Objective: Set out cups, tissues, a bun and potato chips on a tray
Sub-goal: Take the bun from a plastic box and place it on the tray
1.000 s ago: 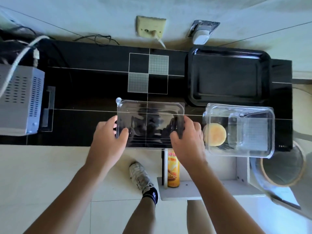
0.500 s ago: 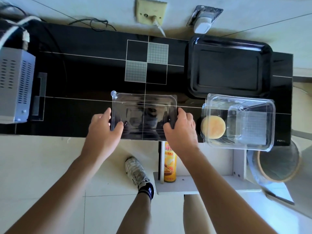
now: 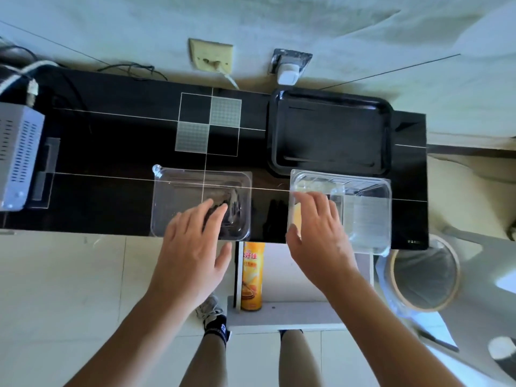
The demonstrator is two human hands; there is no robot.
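Looking down from the head camera, I noted two clear rectangular plastic containers on the black glossy table (image 3: 111, 152). The left clear container (image 3: 178, 196) sat at the near edge and held nothing I could make out; only dark reflections showed through its base. The right clear lidless box (image 3: 365, 210) sat just beside the black rectangular tray (image 3: 331, 132), its far rim touching or overlapping the tray's near rim. Inside it I saw a pale yellow round bun (image 3: 297, 219), mostly hidden behind the hand, and further right some clear, frosted-looking items whose identity I could not tell. The tray itself held nothing.

My left hand (image 3: 192, 252) hovered over the near right corner of the left container, fingers loosely spread, gripping nothing. My right hand (image 3: 318, 236) was over the left end of the right box, above the bun, fingers spread and extended; whether they touched the bun I could not tell.

The orange cylindrical potato chip can (image 3: 251, 276) stood upright on a white low shelf (image 3: 284, 315) beneath the table edge, between the two hands in view.
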